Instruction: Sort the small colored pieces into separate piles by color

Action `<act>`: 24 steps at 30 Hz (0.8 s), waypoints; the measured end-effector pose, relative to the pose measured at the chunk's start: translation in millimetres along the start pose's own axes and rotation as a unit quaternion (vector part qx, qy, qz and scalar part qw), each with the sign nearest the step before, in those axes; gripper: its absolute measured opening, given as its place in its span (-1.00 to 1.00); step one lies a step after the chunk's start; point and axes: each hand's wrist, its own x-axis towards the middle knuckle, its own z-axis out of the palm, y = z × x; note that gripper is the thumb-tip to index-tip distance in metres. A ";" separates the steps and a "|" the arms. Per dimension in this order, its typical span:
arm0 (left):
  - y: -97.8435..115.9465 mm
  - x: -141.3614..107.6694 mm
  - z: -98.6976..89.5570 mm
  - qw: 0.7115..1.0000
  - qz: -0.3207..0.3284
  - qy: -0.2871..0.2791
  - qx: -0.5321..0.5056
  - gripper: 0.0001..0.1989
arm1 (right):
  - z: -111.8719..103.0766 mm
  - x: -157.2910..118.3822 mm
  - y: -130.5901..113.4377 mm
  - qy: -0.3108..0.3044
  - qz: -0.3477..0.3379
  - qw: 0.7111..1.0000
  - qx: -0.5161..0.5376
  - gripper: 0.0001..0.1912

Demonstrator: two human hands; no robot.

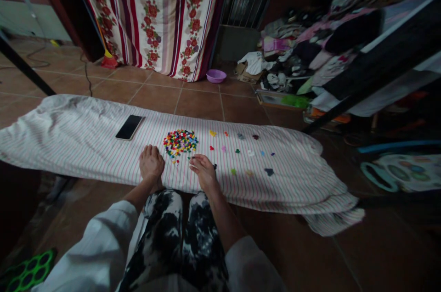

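My left hand [151,162] rests palm down on the striped cloth near the front edge, its fingers loosely bent and nothing visible in them. Just right of it lies a round heap of small multicoloured beads [179,142]. At the heap's lower right, my right hand [204,170] has thumb and forefinger pinched on a small dark bead [193,158]; its exact shape is too small to make out. Farther right, small same-coloured groups lie in rows, among them yellow pieces [212,133], pink pieces [223,148] and dark grey pieces [268,171]. A black group [215,166] sits beside my right hand, partly hidden.
A phone [129,127] lies on the striped cloth [86,136] left of the heap. Beyond, a purple basin [216,76] stands on the tiled floor before a floral curtain [151,16]. Clothes and shoes [292,53] are piled at the right. Dark bars slant in at both sides.
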 end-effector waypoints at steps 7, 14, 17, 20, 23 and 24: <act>-0.2 -0.3 0.3 1.000 0.004 0.006 0.008 -0.67 | -3.6 2.7 -1.2 -0.023 -0.036 0.998 -0.035 -0.59; -0.5 -0.3 1.1 1.000 0.006 0.015 0.004 -0.68 | -13.0 3.4 0.4 -0.027 -0.048 0.997 -0.050 -0.64; -0.2 -0.1 -1.1 1.000 0.010 0.007 0.000 -0.69 | -19.6 3.0 -1.1 -0.019 -0.059 0.996 -0.067 -0.66; 0.0 -0.1 -2.7 1.000 0.012 0.002 -0.006 -0.71 | -31.3 7.1 -10.9 0.000 -0.092 0.992 -0.084 -0.69; 0.0 -0.5 -2.3 1.000 0.011 0.010 -0.010 -0.70 | -50.1 15.0 -27.8 0.037 -0.138 0.984 -0.105 -0.70; 0.1 -0.7 -2.0 1.000 0.010 0.013 -0.011 -0.69 | -57.5 17.5 -33.4 0.050 -0.150 0.981 -0.114 -0.69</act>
